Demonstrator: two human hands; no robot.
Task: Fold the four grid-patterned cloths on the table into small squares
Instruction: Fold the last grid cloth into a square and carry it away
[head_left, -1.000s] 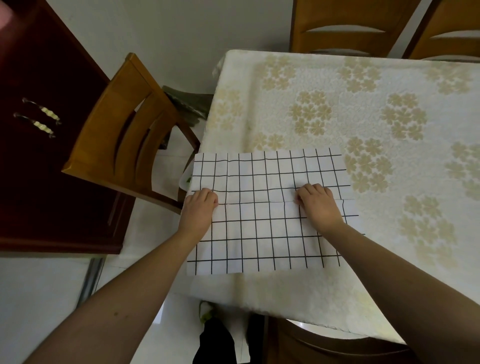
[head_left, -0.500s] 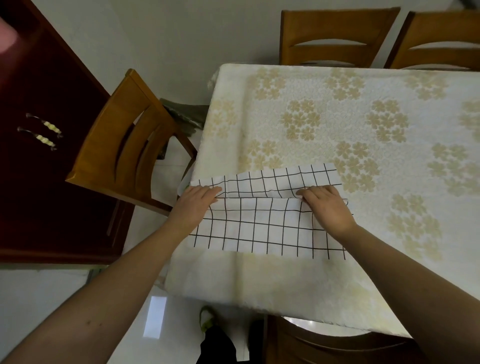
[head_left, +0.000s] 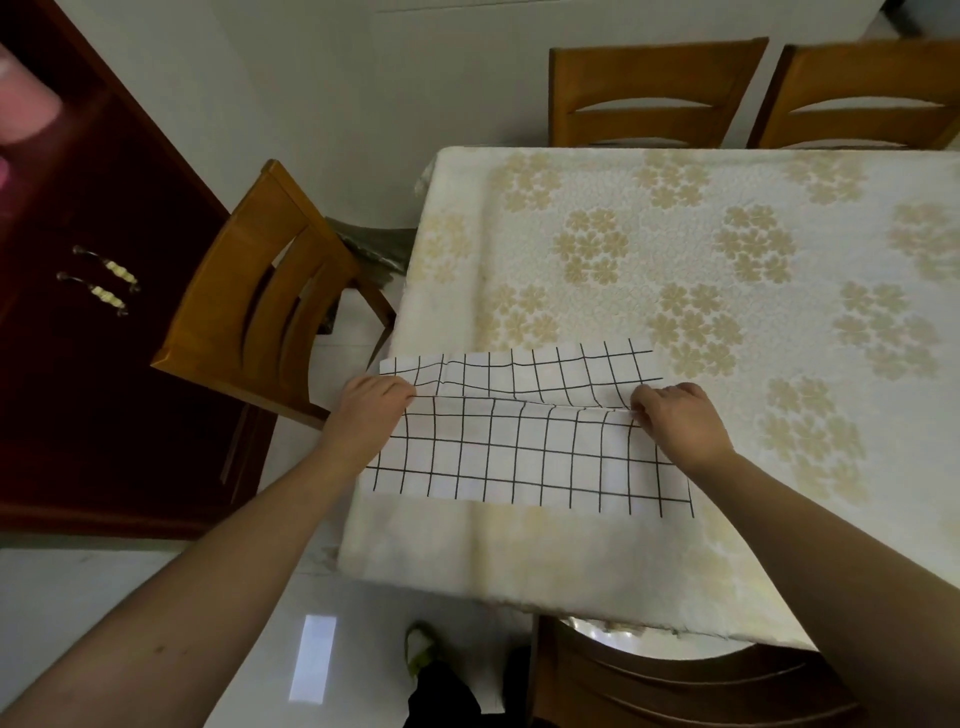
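Observation:
A white cloth with a black grid (head_left: 524, 452) lies near the table's front left corner, partly folded so a near flap lies over the far part. My left hand (head_left: 369, 410) pinches the flap's edge at its left end. At the right end, my right hand (head_left: 675, 421) pinches the same edge. The far strip of the cloth is wavy and slightly lifted. Only this one grid cloth is in view.
The table (head_left: 727, 249) carries a cream cover with beige flowers. A wooden chair (head_left: 260, 291) stands at its left, two more chairs (head_left: 654, 93) at the far side, one below the near edge. A dark red cabinet (head_left: 78, 312) is on the left.
The cloth lay flat and open a second ago. Both hands have since brought the near edge up and over toward the far edge, and the camera has tilted up a little.

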